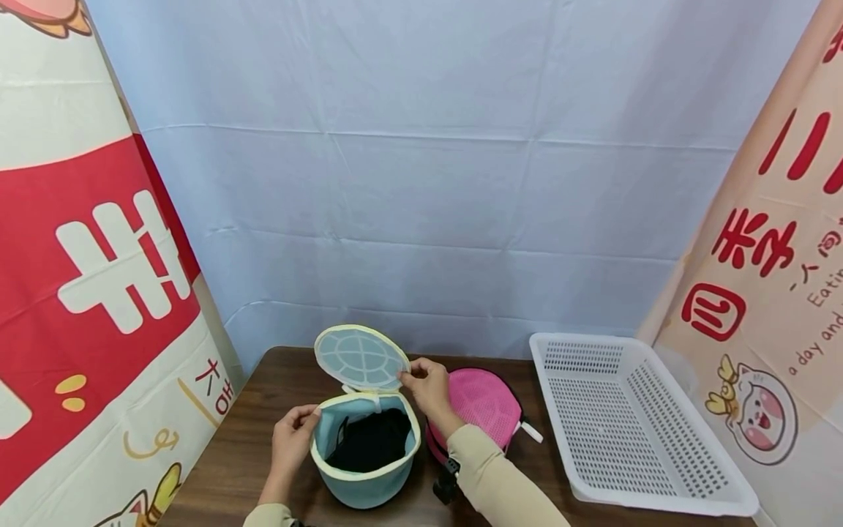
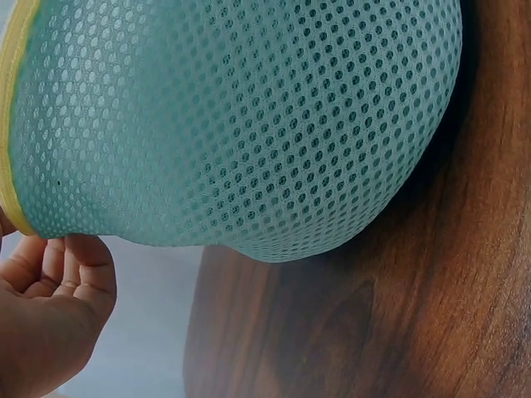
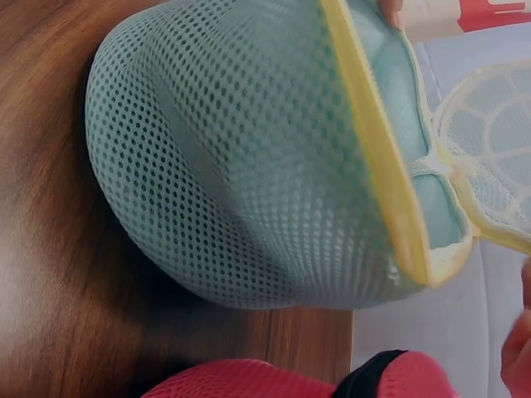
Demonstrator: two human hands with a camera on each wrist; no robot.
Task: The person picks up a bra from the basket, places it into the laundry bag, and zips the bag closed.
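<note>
A teal mesh laundry bag [image 1: 365, 492] with yellow trim stands upright on the table, its round lid [image 1: 362, 359] raised at the back. Inside lies a black cloth item [image 1: 374, 443], its exact kind unclear. My left hand [image 1: 291, 439] pinches the left side of the rim between thumb and fingers; in the left wrist view, that hand [image 2: 60, 307] is at the yellow edge. With thumb and fingertips, my right hand [image 1: 431, 388] holds the lid's right edge. Only part of this hand [image 3: 518, 348] shows in the right wrist view.
A pink mesh bag [image 1: 479, 402] with black trim and a white tab [image 1: 530, 432] sits just right of the teal bag, partly behind my right forearm. Farther right stands a white perforated plastic basket [image 1: 560, 410]. A pale blue cloth [image 1: 421, 183] hangs behind the wooden table [image 1: 244, 446].
</note>
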